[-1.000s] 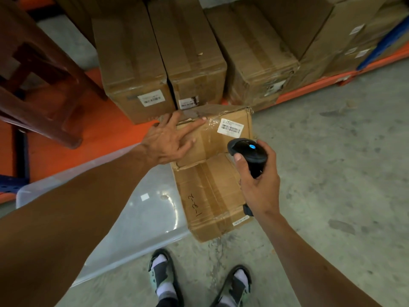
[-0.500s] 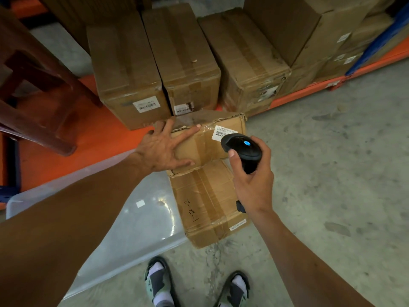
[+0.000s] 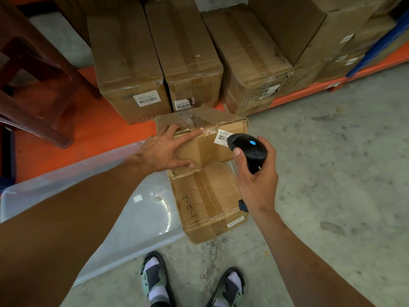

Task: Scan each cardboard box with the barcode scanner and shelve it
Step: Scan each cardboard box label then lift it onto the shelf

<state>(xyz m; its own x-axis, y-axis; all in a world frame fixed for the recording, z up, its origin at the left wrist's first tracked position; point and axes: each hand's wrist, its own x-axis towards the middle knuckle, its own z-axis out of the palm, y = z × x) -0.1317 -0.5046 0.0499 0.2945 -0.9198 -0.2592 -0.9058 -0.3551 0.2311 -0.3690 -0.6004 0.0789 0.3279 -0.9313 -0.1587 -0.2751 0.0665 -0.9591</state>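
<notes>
A worn cardboard box point(image 3: 205, 147) lies on top of a second box point(image 3: 208, 202) marked "1-2-2" on the concrete floor. My left hand point(image 3: 163, 151) rests flat on the top box's left front, fingers spread, steadying it. The box's white barcode label point(image 3: 222, 136) faces me at the upper right. My right hand point(image 3: 256, 180) grips a black barcode scanner point(image 3: 247, 147) with a blue dot on its head. The scanner's nose sits right next to the label and covers its right edge.
Several taped cardboard boxes point(image 3: 190, 54) stand on the low orange shelf point(image 3: 84, 127) behind. A dark wooden stool point(image 3: 33, 80) is at the left. A clear plastic bin lid point(image 3: 132, 213) lies beside the stacked boxes. My sandalled feet point(image 3: 190, 282) are at the bottom.
The scanner has moved up and closer to the barcode label, now covering its edge. My left hand stays pressed on the top box.
</notes>
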